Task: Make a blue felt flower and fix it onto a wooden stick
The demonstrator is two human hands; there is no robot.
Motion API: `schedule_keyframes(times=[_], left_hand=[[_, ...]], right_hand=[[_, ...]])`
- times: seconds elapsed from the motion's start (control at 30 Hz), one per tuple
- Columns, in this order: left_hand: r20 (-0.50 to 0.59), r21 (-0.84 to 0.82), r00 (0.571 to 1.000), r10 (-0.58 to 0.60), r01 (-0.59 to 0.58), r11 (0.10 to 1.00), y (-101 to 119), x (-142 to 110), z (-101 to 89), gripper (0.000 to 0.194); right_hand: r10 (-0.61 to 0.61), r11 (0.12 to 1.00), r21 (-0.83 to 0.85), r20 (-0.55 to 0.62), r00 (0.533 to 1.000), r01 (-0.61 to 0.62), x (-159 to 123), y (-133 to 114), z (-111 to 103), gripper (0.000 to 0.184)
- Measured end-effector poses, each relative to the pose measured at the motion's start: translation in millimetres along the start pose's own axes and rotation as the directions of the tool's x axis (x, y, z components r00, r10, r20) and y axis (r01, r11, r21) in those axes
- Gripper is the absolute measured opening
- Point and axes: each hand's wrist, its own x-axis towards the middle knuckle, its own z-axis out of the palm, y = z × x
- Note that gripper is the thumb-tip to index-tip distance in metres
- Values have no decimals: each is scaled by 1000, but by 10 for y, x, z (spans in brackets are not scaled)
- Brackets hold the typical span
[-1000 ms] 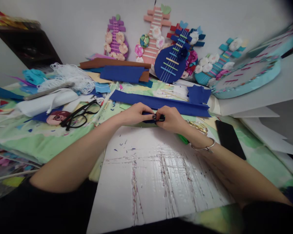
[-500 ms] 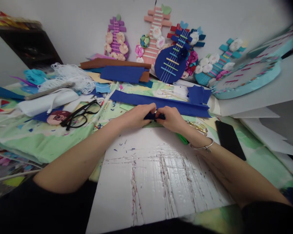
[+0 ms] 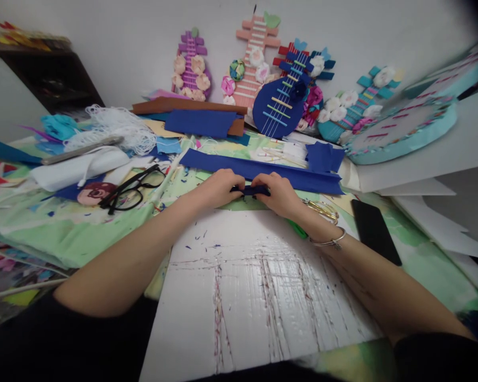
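Note:
Between my two hands is a small dark blue strip of paper (image 3: 252,190), rolled or folded narrow; my fingers cover its ends. My left hand (image 3: 224,189) pinches its left end. The other end sits between the thumb and fingers of my right hand (image 3: 276,192), which has a bracelet on its wrist. Just behind my hands lies a long blue paper strip (image 3: 263,171) with a raised edge. Under my forearms is a white board (image 3: 242,307), scored with many cuts and dotted with blue scraps near its far side.
Gold-handled scissors (image 3: 322,210), a green object (image 3: 298,228) and a black phone (image 3: 375,232) lie to the right. Black glasses (image 3: 133,191), white string (image 3: 111,127) and folded blue paper (image 3: 201,123) are at left and back. Decorated paper instruments (image 3: 281,103) lean against the wall.
My left hand has shifted slightly left, so the gap between my hands is wider and more of the blue strip shows. My right hand stays nearly in place.

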Motion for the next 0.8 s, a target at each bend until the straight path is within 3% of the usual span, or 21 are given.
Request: schedule_keyframes(times=[0.2, 0.3, 0.4, 0.57, 0.8], left_hand=[[-29, -30, 999, -18, 17, 999, 30, -21, 0, 11], [-61, -27, 998, -32, 30, 999, 24, -30, -5, 10], [-74, -20, 995, -67, 65, 998, 6, -30, -11, 13], [-8, -29, 995, -104, 104, 994, -28, -23, -19, 30], [81, 129, 977, -197, 186, 974, -49, 2, -69, 19]], right_hand=[[-11, 1000, 6, -20, 1000, 11, -15, -7, 37, 27], [-8, 998, -61, 23, 1000, 9, -10, -5, 56, 32], [-47, 990, -127, 85, 995, 58, -2, 11, 65, 23], [-99, 982, -153, 87, 991, 112, -1, 29, 80, 16], [-96, 962, -244, 119, 988, 123, 0, 27, 134, 19]])
